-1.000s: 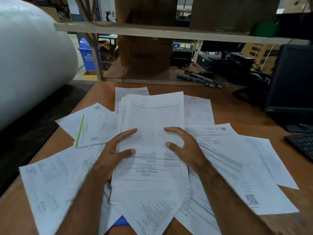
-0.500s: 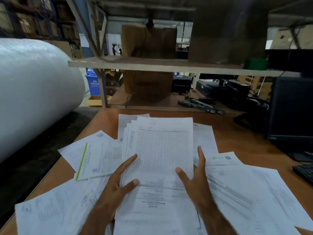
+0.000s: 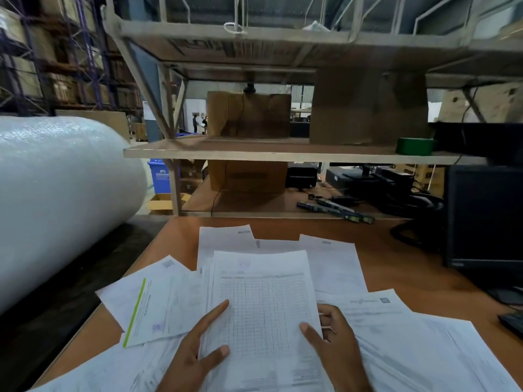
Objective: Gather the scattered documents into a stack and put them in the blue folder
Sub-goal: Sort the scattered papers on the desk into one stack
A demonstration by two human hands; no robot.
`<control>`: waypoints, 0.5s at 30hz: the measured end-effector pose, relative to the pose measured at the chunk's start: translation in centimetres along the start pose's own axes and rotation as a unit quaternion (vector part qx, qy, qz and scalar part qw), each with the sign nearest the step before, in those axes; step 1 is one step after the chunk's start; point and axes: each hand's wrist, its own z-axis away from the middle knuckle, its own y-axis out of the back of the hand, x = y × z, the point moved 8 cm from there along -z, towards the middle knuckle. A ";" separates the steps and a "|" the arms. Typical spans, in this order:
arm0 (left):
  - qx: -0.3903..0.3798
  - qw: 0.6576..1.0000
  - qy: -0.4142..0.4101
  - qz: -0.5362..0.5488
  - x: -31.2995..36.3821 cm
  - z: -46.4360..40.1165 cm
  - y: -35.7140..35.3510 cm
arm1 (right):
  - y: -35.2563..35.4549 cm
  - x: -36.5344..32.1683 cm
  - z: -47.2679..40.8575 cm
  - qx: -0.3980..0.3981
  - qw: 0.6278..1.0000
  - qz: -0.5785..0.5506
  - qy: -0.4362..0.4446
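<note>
A stack of documents (image 3: 263,304) with a gridded sheet on top lies in the middle of the brown desk (image 3: 396,261). My left hand (image 3: 195,355) rests on the stack's left edge, index finger and thumb spread over the top sheet. Gripping the right edge is my right hand (image 3: 334,343), thumb on top and fingers curled under. Loose sheets lie around the stack: a green-striped one (image 3: 152,309) at the left, others behind (image 3: 334,264) and to the right (image 3: 424,340). The blue folder is not in view.
A huge roll of bubble wrap (image 3: 56,193) lies along the desk's left side. A black monitor (image 3: 486,219) and a keyboard corner (image 3: 513,322) stand at the right. Behind the desk a shelf (image 3: 283,151) carries cardboard boxes and green tape (image 3: 414,145); dark tools (image 3: 336,210) lie below it.
The view has tilted upward, so the hands and papers now sit low in the frame. My right hand went from flat beside the stack to fingers curled under its right edge.
</note>
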 end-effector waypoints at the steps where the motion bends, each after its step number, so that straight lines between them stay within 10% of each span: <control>1: 0.003 1.000 0.006 0.014 -0.2 0.1 0.0 | 0.0 0.0 0.1 0.008 1.000 -0.009 -0.005; 15: 0.038 0.989 0.081 0.120 -0.7 0.4 -0.4 | 0.8 0.7 0.3 0.066 0.997 -0.023 -0.030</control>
